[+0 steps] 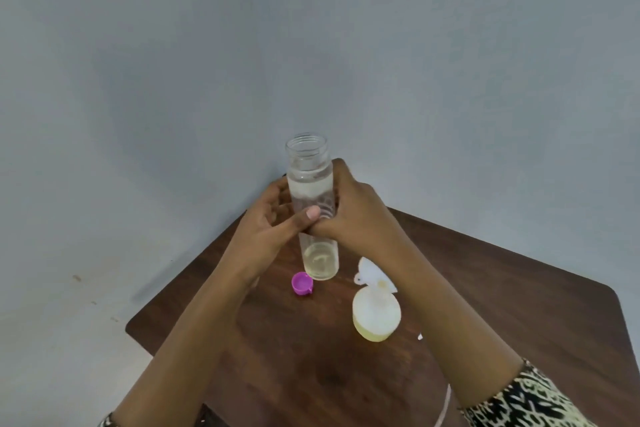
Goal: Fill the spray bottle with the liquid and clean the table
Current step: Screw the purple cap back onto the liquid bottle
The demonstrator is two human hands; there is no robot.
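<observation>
Both hands are on the clear bottle (313,204). It's open at the neck, cap off, and stands upright with its base on or just above the far-centre of the bench (485,288); contact isn't clear from this angle. Long axis runs near-vertical, mouth up and tipped slightly away from the camera. Pale liquid fills it to roughly three-quarters.

Left hand (266,229): grip wrapped round the left side of the bottle at mid-height, thumb across the front. Right hand (353,215): grip closed on the right side at the same height, fingers curled behind. The two hands touch at the front of the bottle, so it's clamped from both sides.

The key relation: the yellow-and-white spray bottle (375,312) sits near-right of the clear bottle, just beside the right forearm. It's below and nearer than the grip. I read its top as open, white spray head (372,272) hanging off the far side, though detail is soft. The right hand is the closer one to it.

Purple cap (302,283) lies on the bench just left of the clear bottle's base, mouth-side up I think.

My read: the pour means swinging the clear bottle's mouth down and to the near-right, over the spray bottle's opening. The target opening looks small and there's no funnel in sight, so spill risk is real. Cleaning hasn't started.
</observation>
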